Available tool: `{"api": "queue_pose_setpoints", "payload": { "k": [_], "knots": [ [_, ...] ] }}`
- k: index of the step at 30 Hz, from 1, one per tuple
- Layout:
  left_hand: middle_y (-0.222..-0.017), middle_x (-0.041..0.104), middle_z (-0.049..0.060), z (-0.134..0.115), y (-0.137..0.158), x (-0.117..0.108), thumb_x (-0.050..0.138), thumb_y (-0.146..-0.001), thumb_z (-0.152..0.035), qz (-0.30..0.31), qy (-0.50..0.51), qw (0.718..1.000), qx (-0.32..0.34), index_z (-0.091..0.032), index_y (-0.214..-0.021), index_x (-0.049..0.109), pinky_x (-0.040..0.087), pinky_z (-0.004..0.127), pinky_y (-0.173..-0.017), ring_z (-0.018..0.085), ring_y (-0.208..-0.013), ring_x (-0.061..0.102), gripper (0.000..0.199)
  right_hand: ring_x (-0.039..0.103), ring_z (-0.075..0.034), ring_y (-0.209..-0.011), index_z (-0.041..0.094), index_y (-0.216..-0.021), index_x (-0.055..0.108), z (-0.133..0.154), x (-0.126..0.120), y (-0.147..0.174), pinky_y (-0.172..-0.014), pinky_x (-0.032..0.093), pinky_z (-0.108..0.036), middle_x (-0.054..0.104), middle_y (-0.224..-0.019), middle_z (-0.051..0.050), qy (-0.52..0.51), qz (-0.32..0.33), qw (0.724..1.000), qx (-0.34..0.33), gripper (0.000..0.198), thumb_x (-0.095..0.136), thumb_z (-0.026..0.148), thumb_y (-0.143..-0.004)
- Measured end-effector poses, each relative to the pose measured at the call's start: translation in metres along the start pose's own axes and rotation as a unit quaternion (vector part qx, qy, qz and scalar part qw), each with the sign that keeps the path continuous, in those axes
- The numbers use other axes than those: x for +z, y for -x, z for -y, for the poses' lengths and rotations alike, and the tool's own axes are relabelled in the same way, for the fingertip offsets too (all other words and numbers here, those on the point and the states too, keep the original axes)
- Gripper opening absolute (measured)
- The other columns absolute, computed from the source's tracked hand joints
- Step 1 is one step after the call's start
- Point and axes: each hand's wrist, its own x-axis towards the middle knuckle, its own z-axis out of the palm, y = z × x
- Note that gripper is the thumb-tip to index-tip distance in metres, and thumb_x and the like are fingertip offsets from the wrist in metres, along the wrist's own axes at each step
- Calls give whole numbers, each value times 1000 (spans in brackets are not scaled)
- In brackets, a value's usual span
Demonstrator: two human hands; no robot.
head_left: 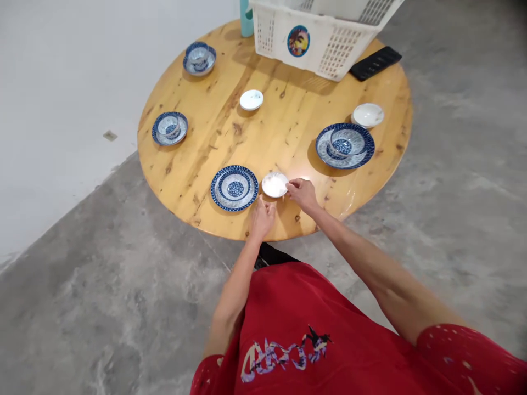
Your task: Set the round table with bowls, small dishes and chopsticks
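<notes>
1. Head view: small white dish [274, 184] sits on the round wooden table [214, 137] near the front edge, just right of a blue-patterned plate [234, 188].
2. Right hand [302, 192] is at the dish's right rim, fingertips touching or pinching the edge; fingers narrow, curled onto the rim. Dish looks to rest flat on the wood, not lifted as far as can be told.
3. Left hand [262, 216] is just below-left of the dish, near its lower rim, fingers bent loosely; cannot tell if it actually touches the dish or grips anything.
4. So the dish lies between the two hands, right one on it, left one just beside.
5. Blue-patterned plate beside it carries a smaller blue dish nested in the middle.
6. Right side of table: large blue plate with bowl [345, 144] on it, and a white saucer [368, 115] just behind it.
7. Middle of table: another white saucer [251, 100], alone.
8. Left side: blue bowl on plate [169, 128]; farther back a second blue bowl set [199, 58].
9. Far edge: white plastic crate [321, 33] with round sticker, a teal bottle [246, 19] to its left, a black flat object [375, 63] to its right.
10. Person wears a red shirt; floor is grey concrete.
</notes>
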Motion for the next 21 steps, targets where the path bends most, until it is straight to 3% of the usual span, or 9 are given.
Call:
{"api": "queue_pose_setpoints", "payload": {
  "k": [11, 21],
  "knots": [
    [-122, 72, 18, -8, -26, -7, 50, -98, -27, 57, -16, 998, -24, -15, -146, 39, 54, 33, -94, 24, -107, 72, 51, 71, -25, -77, 16, -87, 70, -5, 3, 4, -79, 58, -34, 72, -78, -9, -37, 40, 998, 26, 16, 60, 26, -81],
    [-127, 70, 21, -9, -17, -9, 50, -96, -33, 85, -21, 995, -44, -13, -153, 35, 55, 39, -96, 26, -105, 73, 62, 72, -27, -75, 21, -83, 65, -11, 1, 9, -68, 54, -34, 72, -76, -8, -16, 70, 997, 32, 21, 55, 39, -78]
  ]
}}
